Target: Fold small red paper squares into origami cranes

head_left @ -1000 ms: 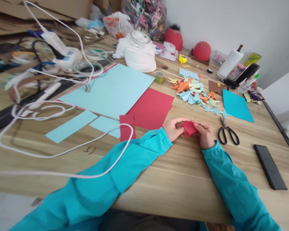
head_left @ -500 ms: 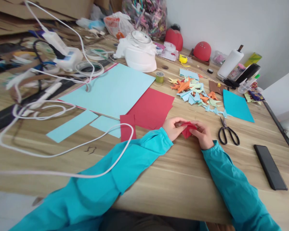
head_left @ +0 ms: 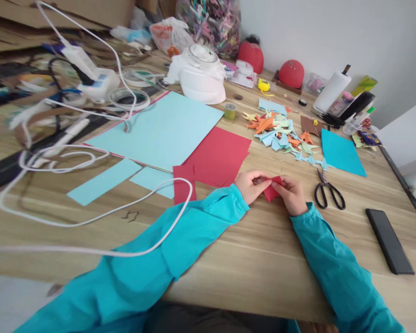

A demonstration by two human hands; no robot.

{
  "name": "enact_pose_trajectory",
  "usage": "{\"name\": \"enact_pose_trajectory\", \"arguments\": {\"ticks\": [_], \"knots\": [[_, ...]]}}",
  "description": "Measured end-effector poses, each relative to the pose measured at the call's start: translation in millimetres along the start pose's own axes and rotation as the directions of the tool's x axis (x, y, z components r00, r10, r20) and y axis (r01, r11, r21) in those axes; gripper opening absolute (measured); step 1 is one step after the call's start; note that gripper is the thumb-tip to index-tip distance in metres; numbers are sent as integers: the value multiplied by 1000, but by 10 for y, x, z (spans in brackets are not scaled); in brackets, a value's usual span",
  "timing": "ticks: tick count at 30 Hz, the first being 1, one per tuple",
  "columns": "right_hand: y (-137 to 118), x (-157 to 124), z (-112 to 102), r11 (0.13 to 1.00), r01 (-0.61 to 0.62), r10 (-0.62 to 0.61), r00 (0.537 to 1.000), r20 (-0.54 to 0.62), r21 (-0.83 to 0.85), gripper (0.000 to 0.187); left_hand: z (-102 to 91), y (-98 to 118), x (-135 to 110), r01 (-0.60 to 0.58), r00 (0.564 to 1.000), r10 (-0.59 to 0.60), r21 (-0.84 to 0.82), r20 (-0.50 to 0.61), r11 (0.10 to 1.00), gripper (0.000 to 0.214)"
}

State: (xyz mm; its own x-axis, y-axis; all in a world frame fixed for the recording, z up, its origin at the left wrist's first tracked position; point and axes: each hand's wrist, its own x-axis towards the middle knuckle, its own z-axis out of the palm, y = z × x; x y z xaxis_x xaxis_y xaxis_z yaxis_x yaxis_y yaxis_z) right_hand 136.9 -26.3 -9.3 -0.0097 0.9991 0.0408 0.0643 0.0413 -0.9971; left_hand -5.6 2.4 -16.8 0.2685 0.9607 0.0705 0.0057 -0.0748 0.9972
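A small folded piece of red paper point(head_left: 271, 190) sits between my two hands just above the wooden table point(head_left: 263, 259). My left hand point(head_left: 251, 185) pinches its left side with closed fingers. My right hand point(head_left: 293, 194) grips its right side, fingers curled over the fold. Both arms wear teal sleeves. Red paper sheets point(head_left: 217, 155) lie just behind my left hand, and black scissors point(head_left: 327, 192) lie to the right of my right hand.
A large light blue sheet point(head_left: 159, 132) and blue strips point(head_left: 102, 181) lie at the left, crossed by a white cable point(head_left: 90, 222). A pile of folded paper figures point(head_left: 280, 134), a teal sheet point(head_left: 339, 152) and a black phone point(head_left: 388, 239) lie at the right. Clutter lines the back edge.
The red paper has been folded smaller and narrower between my fingers. Both hands have stayed in nearly the same place.
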Motion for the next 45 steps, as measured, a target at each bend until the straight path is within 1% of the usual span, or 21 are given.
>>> {"name": "enact_pose_trajectory", "arguments": {"ticks": [2, 3, 5, 7, 9, 11, 13, 15, 17, 19, 22, 24, 26, 28, 30, 31, 33, 36, 40, 45], "knots": [[5, 5, -4, 1000, 13, -13, 1000, -2, -22, 20, -4, -1, -1, -26, 1000, 25, 43, 9, 999, 20], [11, 9, -5, 999, 23, -23, 1000, -3, -35, 20, -10, 1, -1, -60, 998, 59, 72, 8, 996, 19], [28, 18, -8, 997, 49, -49, 999, 9, -65, 20, -26, 9, 1, -162, 987, 164, 138, 2, 977, 20], [52, 27, -10, 992, 78, -75, 996, 39, -97, 20, -45, 13, 5, -263, 964, 265, 180, 14, 948, 22], [77, 33, -13, 987, 94, -85, 994, 73, -128, 19, -60, 10, 10, -327, 945, 324, 168, 46, 930, 21], [98, 36, -17, 985, 95, -82, 993, 89, -145, 18, -65, 2, 11, -362, 932, 355, 126, 76, 924, 16], [110, 36, -24, 984, 93, -78, 992, 104, -153, 17, -60, 1, 7, -383, 923, 377, 97, 82, 919, 14], [110, 32, -31, 979, 104, -83, 989, 120, -177, 16, -50, 10, -2, -382, 924, 377, 84, 69, 920, 14], [101, 27, -37, 966, 119, -90, 987, 131, -228, 15, -39, 28, -11, -360, 933, 358, 55, 45, 931, 14], [89, 24, -37, 956, 125, -90, 986, 140, -265, 14, -32, 48, -12, -323, 946, 323, -10, 15, 947, 13], [68, 23, -24, 967, 97, -67, 989, 135, -234, 14, -36, 68, 10, -245, 969, 242, -150, -40, 958, 13], [49, 24, -11, 983, 53, -36, 995, 96, -174, 16, -46, 64, 36, -169, 985, 156, -229, -72, 959, 17], [26, 24, -1, 992, 9, -4, 999, 46, -125, 19, -55, 42, 66, -66, 995, 40, -295, -93, 953, 22], [2, 24, 2, 995, -14, 15, 1000, 7, -101, 20, -55, 8, 90, 35, 994, -70, -372, -79, 927, 27], [-16, 23, -3, 996, -29, 27, 999, -23, -81, 21, -44, -25, 104, 93, 991, -126, -443, -46, 891, 28], [-22, 23, -6, 997, -37, 35, 999, -35, -68, 22, -37, -35, 105, 106, 989, -140, -468, -38, 877, 28], [-29, 24, -13, 998, -56, 54, 997, -49, -42, 23, -24, -42, 100, 154, 986, -167, -506, 19, 849, 29], [-29, 24, -14, 997, -71, 70, 996, -56, -22, 24, -15, -28, 81, 197, 980, -182, -524, 81, 828, 33], [-6, 24, -12, 997, -77, 77, 995, -58, 3, 25, -12, -10, 65, 194, 981, -174, -507, 88, 840, 37], [24, 24, -23, 998, -69, 68, 996, -60, -3, 27, -4, -6, 69, 216, 976, -175, -514, 129, 830, 39]]}}
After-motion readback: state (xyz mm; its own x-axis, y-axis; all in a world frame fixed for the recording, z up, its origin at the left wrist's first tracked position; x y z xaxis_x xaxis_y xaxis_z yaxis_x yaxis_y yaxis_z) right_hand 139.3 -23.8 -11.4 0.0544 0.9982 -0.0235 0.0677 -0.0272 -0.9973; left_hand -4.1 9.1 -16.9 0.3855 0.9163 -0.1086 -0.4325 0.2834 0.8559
